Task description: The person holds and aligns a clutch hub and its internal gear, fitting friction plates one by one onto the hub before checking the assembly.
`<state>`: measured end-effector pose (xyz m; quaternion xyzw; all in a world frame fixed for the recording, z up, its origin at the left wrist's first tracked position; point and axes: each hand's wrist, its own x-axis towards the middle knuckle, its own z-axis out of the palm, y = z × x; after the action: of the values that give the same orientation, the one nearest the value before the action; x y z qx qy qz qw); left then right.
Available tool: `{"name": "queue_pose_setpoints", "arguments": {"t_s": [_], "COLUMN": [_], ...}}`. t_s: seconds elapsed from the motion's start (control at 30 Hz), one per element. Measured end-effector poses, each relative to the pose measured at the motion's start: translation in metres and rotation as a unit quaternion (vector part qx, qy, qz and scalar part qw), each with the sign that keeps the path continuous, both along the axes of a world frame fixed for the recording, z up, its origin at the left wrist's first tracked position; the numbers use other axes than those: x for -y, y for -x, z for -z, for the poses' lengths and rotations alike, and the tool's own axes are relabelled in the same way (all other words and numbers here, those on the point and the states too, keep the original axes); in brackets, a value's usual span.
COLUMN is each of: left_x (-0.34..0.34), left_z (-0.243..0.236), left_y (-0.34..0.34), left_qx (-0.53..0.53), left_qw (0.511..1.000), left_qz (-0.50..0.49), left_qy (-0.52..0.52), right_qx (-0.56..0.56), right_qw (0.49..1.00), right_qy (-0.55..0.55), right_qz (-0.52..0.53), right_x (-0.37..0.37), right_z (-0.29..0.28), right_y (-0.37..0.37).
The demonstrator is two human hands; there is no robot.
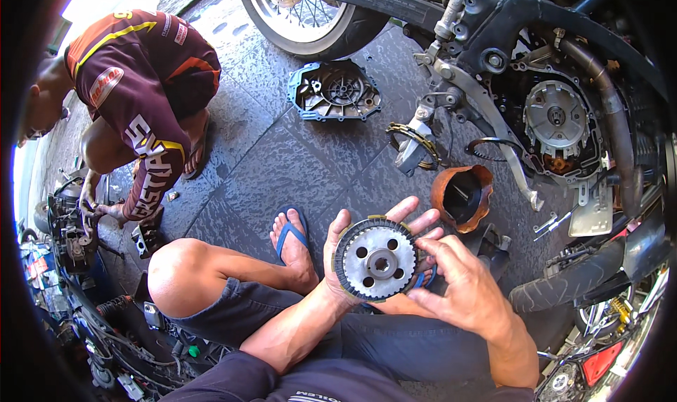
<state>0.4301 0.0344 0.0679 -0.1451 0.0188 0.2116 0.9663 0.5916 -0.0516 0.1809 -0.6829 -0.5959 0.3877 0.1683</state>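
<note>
A round clutch hub [381, 264] with a toothed grey metal disc, several holes and a splined centre rests face up in my left hand [337, 250]. A dark segmented clutch plate [340, 262] rings its edge. My left palm is turned up beneath it, with the thumb on the near-left side and the fingertips reaching past the far rim. At the right rim, my right hand [465, 289] has its fingers and thumb curved about the edge, index finger and thumb set apart. Part of the left fingers is hidden under the hub.
On the dark floor lies an engine side cover [335, 92]. A rusty can [462, 197] stands near my right hand, beside a stack of clutch plates [416, 144]. The motorcycle's open engine casing shows a clutch basket [557, 116]. At left, a person [148, 84] crouches over parts.
</note>
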Motion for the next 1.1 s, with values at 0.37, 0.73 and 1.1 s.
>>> {"name": "queue_pose_setpoints", "arguments": {"t_s": [0.37,0.73,1.1], "left_x": [-0.004,-0.010,-0.003], "left_z": [0.001,-0.010,-0.007], "left_y": [-0.001,0.008,0.002], "left_qx": [0.014,0.032,-0.055], "left_qw": [0.998,0.997,0.998], "left_qz": [-0.061,-0.009,-0.039], "left_qy": [-0.030,-0.064,-0.019], "right_qx": [0.027,0.049,0.143], "right_qw": [0.992,0.986,0.928], "right_qy": [-0.099,-0.139,-0.207], "right_qz": [0.078,0.083,0.275], "right_x": [0.019,0.022,0.002], "right_z": [0.021,0.020,0.004], "right_y": [0.030,0.022,-0.046]}}
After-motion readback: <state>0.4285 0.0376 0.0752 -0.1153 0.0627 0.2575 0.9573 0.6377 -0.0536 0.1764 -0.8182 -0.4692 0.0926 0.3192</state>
